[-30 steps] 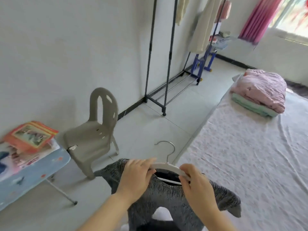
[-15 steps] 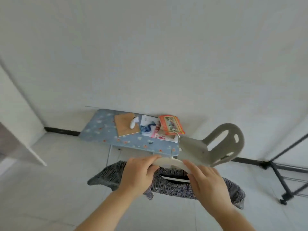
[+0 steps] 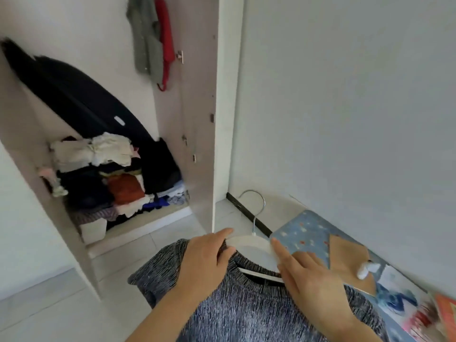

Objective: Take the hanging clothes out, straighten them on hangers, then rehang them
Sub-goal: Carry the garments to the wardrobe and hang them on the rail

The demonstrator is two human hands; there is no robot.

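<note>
The printed sheets [image 3: 394,301] on the ironing board [image 3: 302,232] at the near right are too blurred to read. The sweater [image 3: 246,314], a knit of fine black and grey stripes, hangs on a white hanger [image 3: 249,245] with a metal hook [image 3: 260,201]. It is held in the air, near and in the middle, before the open wardrobe [image 3: 209,119]. The left hand [image 3: 204,264] grasps the hanger's left shoulder at the collar. The right hand [image 3: 308,285] lays almost straight fingers along the right arm. Its thumb is hidden, so I cannot tell if it grasps.

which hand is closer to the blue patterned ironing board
Right. The right hand holds the white plastic hanger at the end next to the tip of the blue patterned ironing board; the left hand grips the other end, farther off toward the open wardrobe.
</note>
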